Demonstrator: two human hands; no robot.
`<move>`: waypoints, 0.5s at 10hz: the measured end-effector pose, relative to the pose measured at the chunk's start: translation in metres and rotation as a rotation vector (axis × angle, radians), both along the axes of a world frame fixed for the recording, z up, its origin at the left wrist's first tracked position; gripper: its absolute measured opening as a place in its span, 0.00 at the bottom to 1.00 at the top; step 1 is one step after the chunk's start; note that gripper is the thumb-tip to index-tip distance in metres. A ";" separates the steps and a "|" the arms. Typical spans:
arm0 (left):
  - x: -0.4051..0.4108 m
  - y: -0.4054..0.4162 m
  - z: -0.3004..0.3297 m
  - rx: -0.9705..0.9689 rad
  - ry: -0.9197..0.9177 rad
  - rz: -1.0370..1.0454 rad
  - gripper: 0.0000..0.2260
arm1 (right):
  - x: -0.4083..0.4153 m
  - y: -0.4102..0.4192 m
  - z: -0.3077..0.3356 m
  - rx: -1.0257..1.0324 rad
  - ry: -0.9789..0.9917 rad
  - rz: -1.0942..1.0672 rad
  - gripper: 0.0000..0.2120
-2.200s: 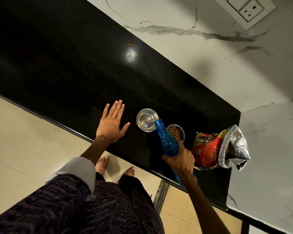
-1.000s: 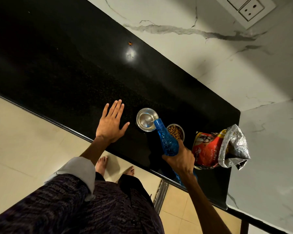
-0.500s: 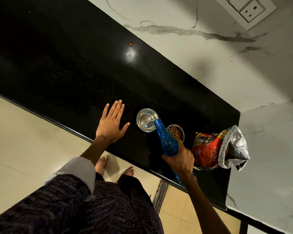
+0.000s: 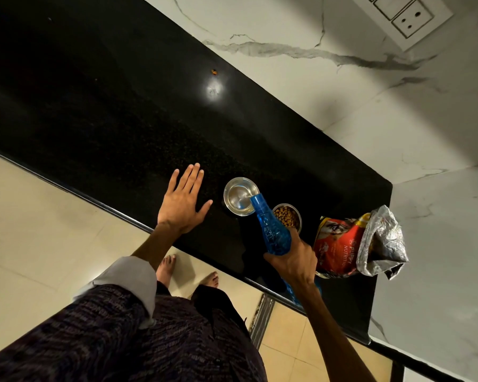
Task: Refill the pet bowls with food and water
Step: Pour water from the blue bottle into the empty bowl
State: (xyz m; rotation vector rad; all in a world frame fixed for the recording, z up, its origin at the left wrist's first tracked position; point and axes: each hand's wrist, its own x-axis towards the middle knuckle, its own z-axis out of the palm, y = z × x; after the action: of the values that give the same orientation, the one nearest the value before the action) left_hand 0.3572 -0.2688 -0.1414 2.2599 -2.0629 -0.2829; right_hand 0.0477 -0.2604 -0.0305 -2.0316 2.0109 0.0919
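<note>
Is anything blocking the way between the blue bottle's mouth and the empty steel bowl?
Nothing visible. The right hand tilts the blue bottle with its mouth over the rim of the steel bowl.

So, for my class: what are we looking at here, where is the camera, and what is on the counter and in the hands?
The camera sits on a person's head, looking down at their own two bare hands; there is no machine. The left hand lies flat and open on the black stone counter. The right hand grips a blue plastic bottle, tipped over a round steel bowl. Beside it are a second steel bowl of brown kibble and an opened red puppy-food bag.
</note>
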 end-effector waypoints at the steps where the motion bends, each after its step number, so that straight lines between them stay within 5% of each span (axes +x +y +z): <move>1: 0.000 0.000 0.000 -0.003 -0.001 -0.001 0.38 | 0.000 0.000 0.000 0.003 0.004 -0.004 0.42; 5: 0.000 -0.001 -0.002 -0.010 0.011 -0.002 0.38 | 0.005 0.001 0.004 0.016 -0.010 -0.015 0.41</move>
State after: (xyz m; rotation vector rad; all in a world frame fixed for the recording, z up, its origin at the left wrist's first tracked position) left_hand 0.3574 -0.2694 -0.1439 2.2454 -2.0561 -0.2839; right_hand 0.0524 -0.2596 -0.0262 -2.0036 2.0126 0.0937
